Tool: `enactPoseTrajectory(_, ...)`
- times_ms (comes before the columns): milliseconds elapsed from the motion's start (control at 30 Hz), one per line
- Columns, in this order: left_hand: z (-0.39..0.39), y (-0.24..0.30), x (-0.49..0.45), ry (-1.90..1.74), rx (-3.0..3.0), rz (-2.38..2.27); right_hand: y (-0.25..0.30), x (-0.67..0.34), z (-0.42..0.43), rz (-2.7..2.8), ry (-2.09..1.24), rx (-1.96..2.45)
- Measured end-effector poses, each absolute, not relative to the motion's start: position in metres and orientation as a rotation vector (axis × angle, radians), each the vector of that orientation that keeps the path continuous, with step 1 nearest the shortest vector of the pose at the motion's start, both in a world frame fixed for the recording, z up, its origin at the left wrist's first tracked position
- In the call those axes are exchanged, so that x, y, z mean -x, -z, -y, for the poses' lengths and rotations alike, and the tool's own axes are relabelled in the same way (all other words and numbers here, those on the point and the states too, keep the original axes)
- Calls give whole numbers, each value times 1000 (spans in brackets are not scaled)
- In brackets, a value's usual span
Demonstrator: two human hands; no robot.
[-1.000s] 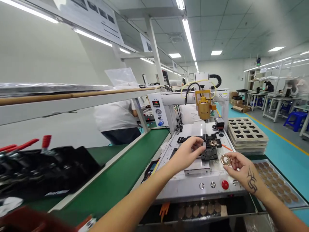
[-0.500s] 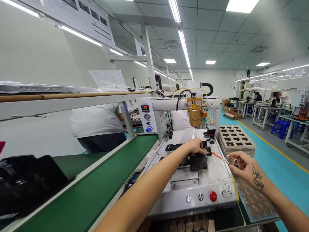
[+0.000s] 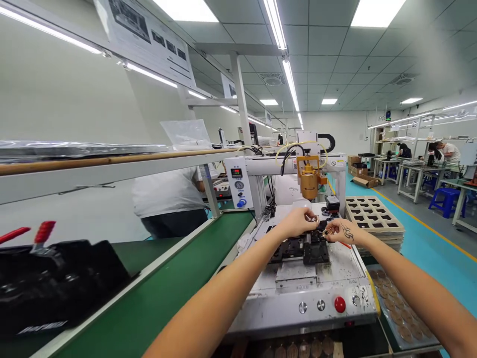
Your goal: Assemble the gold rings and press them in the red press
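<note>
Both my arms reach forward over a small benchtop machine point(image 3: 298, 283). My left hand point(image 3: 296, 222) pinches a small brass-coloured round part point(image 3: 312, 218) just above the black fixture point(image 3: 301, 246) on the machine's bed. Beside it, my right hand point(image 3: 341, 231) is closed on another brass ring part point(image 3: 326, 232), held close over the same fixture. A brass dispensing head point(image 3: 310, 181) hangs from the gantry behind my hands.
A green conveyor belt point(image 3: 164, 288) runs along the left. Stacked brown trays point(image 3: 372, 216) stand right of the machine, and a tray of round parts point(image 3: 395, 311) lies at the lower right. A person in white point(image 3: 167, 196) stands behind the conveyor. A red button point(image 3: 339, 304) is on the machine's front.
My right hand has carried its brass ring from the right side in to the fixture. My left hand has lifted a small brass part off the fixture. The view has tilted slightly.
</note>
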State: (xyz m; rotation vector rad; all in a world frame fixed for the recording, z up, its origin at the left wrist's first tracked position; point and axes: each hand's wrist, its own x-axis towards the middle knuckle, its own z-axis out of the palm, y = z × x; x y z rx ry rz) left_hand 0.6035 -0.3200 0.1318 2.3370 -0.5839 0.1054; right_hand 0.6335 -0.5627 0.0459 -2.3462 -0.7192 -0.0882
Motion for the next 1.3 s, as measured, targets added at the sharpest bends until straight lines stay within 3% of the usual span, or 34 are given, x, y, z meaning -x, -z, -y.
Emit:
enactPoseTrajectory(200,280,-147,-540,-123,-2184,578,-50,-654,555,915,-109,2385)
enactPoseTrajectory(667,235,-116,-426,-196,-2022,543,-56,-632,543,863,369,2437)
enactPoseTrajectory(833,224,-71,-396,-426,-2073,482,-41,-548,556,611,731,2360)
enactPoseTrajectory(1000,191,-18,-357,-703,-2256,394,13,-438,590,355,964,2316)
enactPoseTrajectory(1233,182,38,-344,-239,-2173,386,66,-399,570,193,1208,2294)
enactPoseTrajectory(1300,181,58,-340,-46,-2138,396,75,-385,538,380,1087,2246)
